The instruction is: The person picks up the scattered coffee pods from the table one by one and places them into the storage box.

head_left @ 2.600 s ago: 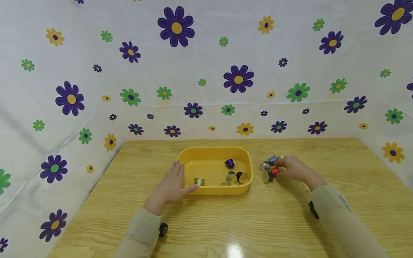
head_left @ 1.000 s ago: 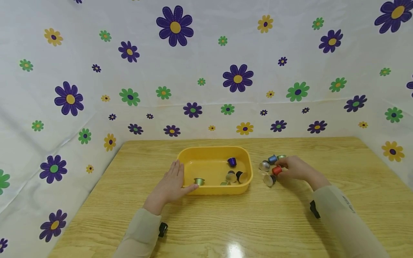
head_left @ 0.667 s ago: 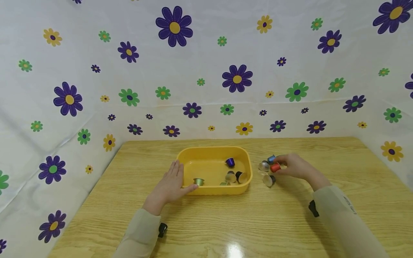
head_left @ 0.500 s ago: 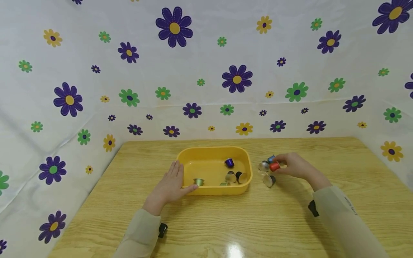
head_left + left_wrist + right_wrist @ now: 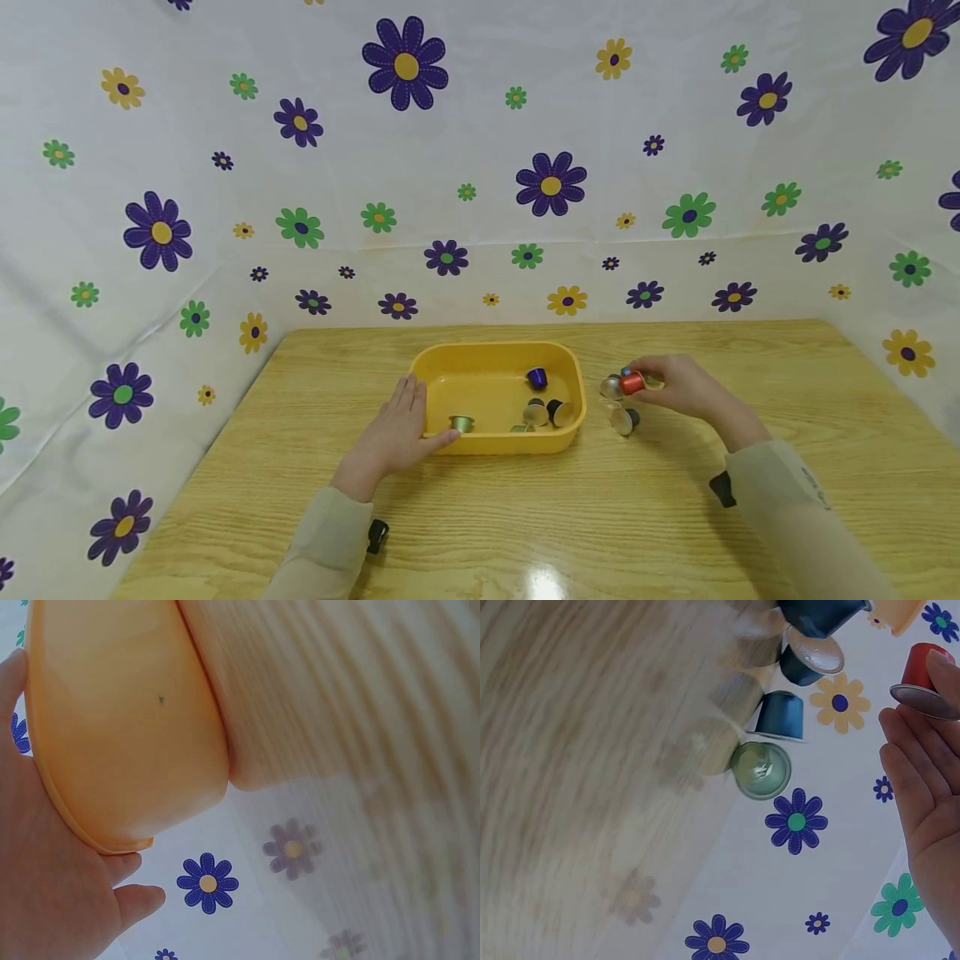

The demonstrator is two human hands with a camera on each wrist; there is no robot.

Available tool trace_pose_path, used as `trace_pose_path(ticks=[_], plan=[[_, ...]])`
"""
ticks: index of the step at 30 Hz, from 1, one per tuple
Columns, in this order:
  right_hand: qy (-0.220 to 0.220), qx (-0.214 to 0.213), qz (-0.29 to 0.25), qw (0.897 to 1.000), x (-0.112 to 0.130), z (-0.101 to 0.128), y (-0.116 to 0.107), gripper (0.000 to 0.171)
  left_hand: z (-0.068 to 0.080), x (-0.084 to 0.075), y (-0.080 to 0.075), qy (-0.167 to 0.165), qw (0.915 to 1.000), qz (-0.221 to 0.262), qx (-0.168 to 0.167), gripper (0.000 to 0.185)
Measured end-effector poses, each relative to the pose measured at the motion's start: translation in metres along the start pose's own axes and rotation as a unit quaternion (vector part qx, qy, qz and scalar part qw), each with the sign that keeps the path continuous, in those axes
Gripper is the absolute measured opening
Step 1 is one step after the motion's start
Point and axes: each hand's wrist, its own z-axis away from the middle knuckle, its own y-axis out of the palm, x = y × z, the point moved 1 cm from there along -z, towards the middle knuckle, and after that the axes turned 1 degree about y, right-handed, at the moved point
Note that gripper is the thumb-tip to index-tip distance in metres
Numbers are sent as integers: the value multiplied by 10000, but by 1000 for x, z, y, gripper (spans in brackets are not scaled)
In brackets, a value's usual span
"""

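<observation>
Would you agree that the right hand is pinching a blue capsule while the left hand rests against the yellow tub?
Not quite: the capsule pinched by the right hand is red, not blue, as the head view shows. The left hand does rest against the yellow tub.

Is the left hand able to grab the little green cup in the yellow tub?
Probably yes. The left hand rests on the yellow tub, beside the green cup, with only the low rim between.
</observation>
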Motion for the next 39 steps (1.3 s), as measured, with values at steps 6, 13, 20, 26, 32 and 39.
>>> trace_pose_path(ticks=[6, 13, 20, 26, 32, 39], plan=[[-81, -174, -118, 9997, 11, -4, 1, 40, 0, 1, 0, -26, 10000, 1, -17, 100], [-243, -288, -99, 9992, 25, -13, 7, 40, 0, 1, -1, -24, 10000, -12, 0, 100], [-340, -232, -71, 9991, 36, -25, 16, 42, 0, 2, -1, -32, 10000, -65, -17, 100], [-447, -121, -188, 9987, 46, -34, 24, 42, 1, 2, 0, -62, 10000, -44, 14, 101], [-566, -36, -246, 9981, 57, -43, 32, 42, 1, 2, 0, -91, 9999, -44, 21, 100], [-584, 150, -355, 9976, 68, -53, 44, 40, 0, 1, -1, -50, 10000, -9, 6, 101]])
